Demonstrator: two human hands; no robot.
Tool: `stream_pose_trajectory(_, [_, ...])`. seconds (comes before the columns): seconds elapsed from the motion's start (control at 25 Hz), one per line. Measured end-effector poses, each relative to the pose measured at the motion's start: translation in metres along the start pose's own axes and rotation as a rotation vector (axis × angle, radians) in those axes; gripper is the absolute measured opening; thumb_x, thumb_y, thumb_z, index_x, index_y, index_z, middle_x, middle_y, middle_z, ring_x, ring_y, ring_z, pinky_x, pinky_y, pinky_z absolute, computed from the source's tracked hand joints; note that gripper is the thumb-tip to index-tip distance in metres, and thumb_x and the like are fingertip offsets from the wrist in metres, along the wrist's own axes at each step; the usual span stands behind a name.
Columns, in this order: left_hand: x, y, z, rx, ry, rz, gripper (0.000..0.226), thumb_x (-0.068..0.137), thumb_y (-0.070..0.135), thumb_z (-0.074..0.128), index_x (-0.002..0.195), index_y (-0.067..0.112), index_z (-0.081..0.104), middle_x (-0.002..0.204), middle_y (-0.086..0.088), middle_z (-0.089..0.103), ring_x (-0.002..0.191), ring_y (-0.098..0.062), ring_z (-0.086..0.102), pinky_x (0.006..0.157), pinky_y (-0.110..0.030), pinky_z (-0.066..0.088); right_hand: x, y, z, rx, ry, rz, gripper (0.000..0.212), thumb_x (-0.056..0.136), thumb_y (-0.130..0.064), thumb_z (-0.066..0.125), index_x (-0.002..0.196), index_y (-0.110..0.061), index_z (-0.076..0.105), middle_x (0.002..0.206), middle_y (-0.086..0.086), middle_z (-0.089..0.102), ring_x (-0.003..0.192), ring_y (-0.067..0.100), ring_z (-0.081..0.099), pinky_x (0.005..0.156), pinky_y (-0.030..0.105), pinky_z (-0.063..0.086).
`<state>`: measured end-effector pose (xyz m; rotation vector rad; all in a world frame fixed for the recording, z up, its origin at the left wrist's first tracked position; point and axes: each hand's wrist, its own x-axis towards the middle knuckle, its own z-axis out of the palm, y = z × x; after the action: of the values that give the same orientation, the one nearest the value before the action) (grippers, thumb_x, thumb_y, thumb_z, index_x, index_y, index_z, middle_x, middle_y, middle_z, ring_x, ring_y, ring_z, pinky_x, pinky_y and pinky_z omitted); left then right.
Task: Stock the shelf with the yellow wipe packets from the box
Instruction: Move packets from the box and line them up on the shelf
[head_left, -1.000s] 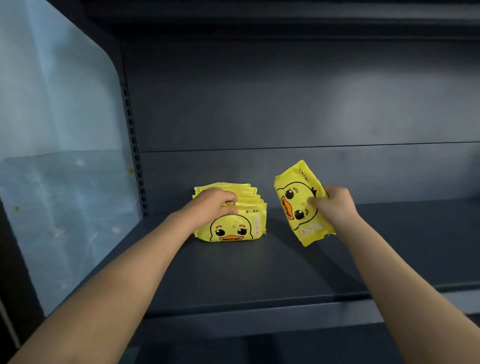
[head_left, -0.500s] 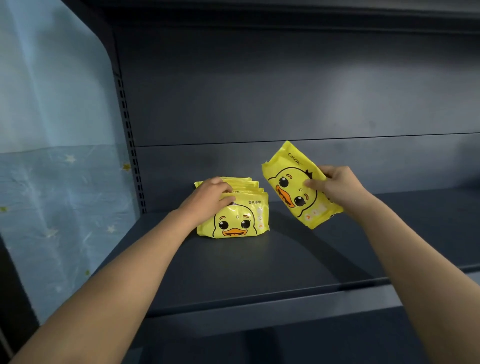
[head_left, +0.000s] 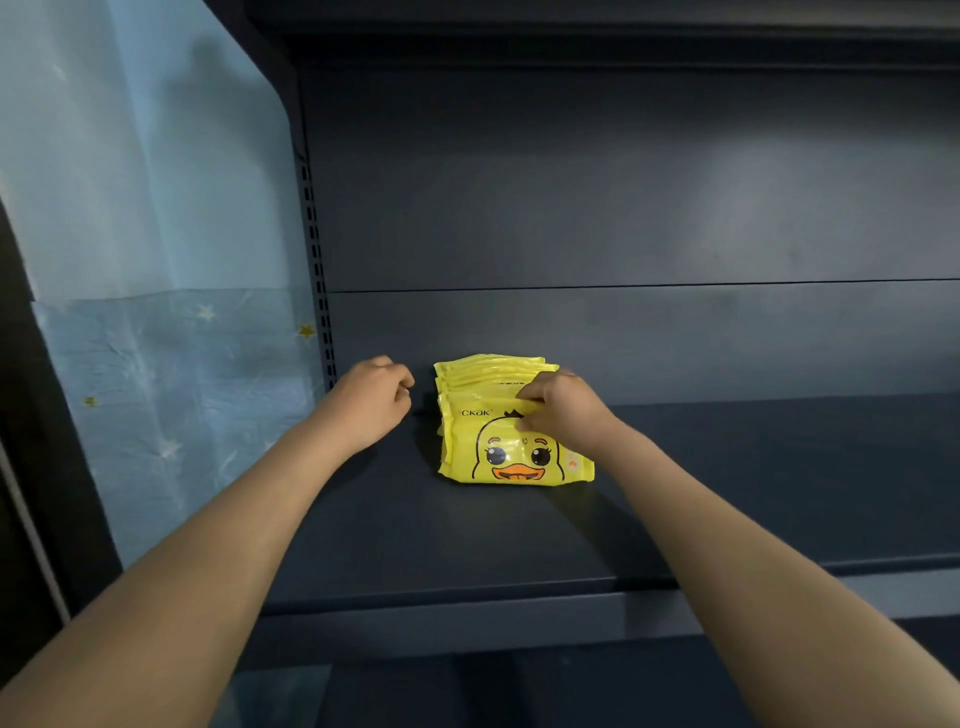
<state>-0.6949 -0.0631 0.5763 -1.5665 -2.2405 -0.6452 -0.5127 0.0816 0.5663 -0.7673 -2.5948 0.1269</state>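
Dark shelf (head_left: 519, 545) carries yellow wipe packets (head_left: 493, 371), right hand (head_left: 566, 410) pinching the front packet (head_left: 514, 457), left hand (head_left: 371, 402) curled empty beside them.

The dark shelf (head_left: 727, 493) bears a row of yellow wipe packets (head_left: 514, 457), seemingly standing upright.

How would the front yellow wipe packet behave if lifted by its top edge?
Probably floppy: the front packet is a soft film pouch pinched by the right hand. Glossy film suggests slipperiness. Standing against the row behind, it may tip forward if released.
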Motion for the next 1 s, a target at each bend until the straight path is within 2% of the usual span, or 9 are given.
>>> stream_pose_trajectory(0.2, [-0.009, 0.004, 0.004, -0.015, -0.02, 0.026, 0.028, 0.093, 0.013, 0.045, 0.115, 0.007, 0.061, 0.116, -0.005, 0.056, 0.104, -0.019, 0.055, 0.09, -0.025, 0.041, 0.0, -0.001, 0.002, -0.048, 0.02, -0.001, 0.047, 0.088, -0.027, 0.063, 0.132, -0.016, 0.052, 0.134, 0.004, 0.051, 0.127, 0.023, 0.035, 0.102, 0.032, 0.035])
stream_pose_trajectory(0.44, [-0.002, 0.024, 0.0, -0.028, -0.013, 0.078, 0.029, 0.094, 0.013, 0.045, 0.117, 0.008, 0.061, 0.117, -0.003, 0.055, 0.106, -0.017, 0.054, 0.088, -0.021, 0.038, -0.004, 0.006, -0.019, -0.097, 0.034, -0.037, 0.042, 0.086, -0.03, 0.064, 0.125, -0.014, 0.057, 0.12, 0.005, 0.059, 0.114, 0.022, 0.047, 0.094, 0.036, 0.045])
stream_pose_trajectory(0.6, [0.005, 0.049, -0.008, 0.0, -0.011, 0.115, 0.03, 0.094, 0.016, 0.045, 0.119, 0.01, 0.059, 0.119, -0.004, 0.055, 0.111, -0.019, 0.051, 0.095, -0.031, 0.043, -0.01, 0.017, -0.05, -0.147, -0.05, -0.01, 0.047, 0.088, -0.037, 0.06, 0.128, -0.013, 0.053, 0.124, 0.006, 0.058, 0.114, 0.024, 0.051, 0.091, 0.032, 0.044])
stream_pose_trajectory(0.72, [0.005, 0.078, -0.018, 0.081, -0.023, 0.14, 0.031, 0.095, 0.02, 0.043, 0.122, 0.012, 0.056, 0.123, -0.004, 0.053, 0.116, -0.021, 0.046, 0.096, -0.036, 0.042, -0.022, 0.028, -0.077, -0.177, -0.053, 0.029, 0.047, 0.089, -0.037, 0.058, 0.129, -0.012, 0.051, 0.128, 0.007, 0.055, 0.118, 0.025, 0.049, 0.092, 0.032, 0.042])
stream_pose_trajectory(1.0, [-0.008, 0.168, -0.042, 0.195, 0.002, 0.122, 0.03, 0.094, 0.022, 0.042, 0.119, 0.013, 0.056, 0.121, -0.005, 0.053, 0.116, -0.023, 0.045, 0.094, -0.039, 0.042, -0.087, 0.088, -0.143, -0.175, -0.017, 0.067, 0.049, 0.091, -0.036, 0.056, 0.133, -0.013, 0.048, 0.133, 0.005, 0.052, 0.124, 0.025, 0.046, 0.098, 0.03, 0.038])
